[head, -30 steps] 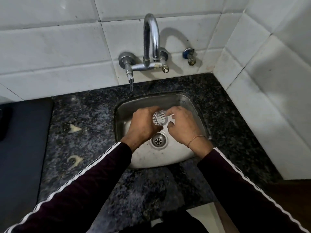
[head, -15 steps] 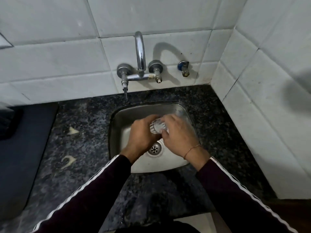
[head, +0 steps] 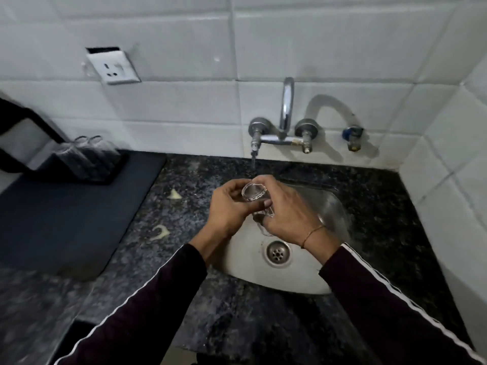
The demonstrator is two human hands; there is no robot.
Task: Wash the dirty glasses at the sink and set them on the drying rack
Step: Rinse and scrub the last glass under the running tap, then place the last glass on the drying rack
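Over the steel sink (head: 326, 204), a person is holding one clear glass (head: 256, 196) between two bare hands, its mouth tilted up toward the camera. The left hand (head: 228, 209) is curling closed around the glass's near side, thumb lying across its wall, while the right hand (head: 286, 209) is wrapping the far side and base, fingers folded tight (a thin thread bracelet (head: 312, 234) is circling that wrist). A thin stream of water (head: 253, 164) is falling from the tap (head: 286, 122) just behind the glass rim. The glass is looking transparent and ribbed. At left, two more glasses (head: 87, 156) are standing on a dark mat (head: 66, 219), blurred. One drain (head: 277, 252) is showing below the hands.
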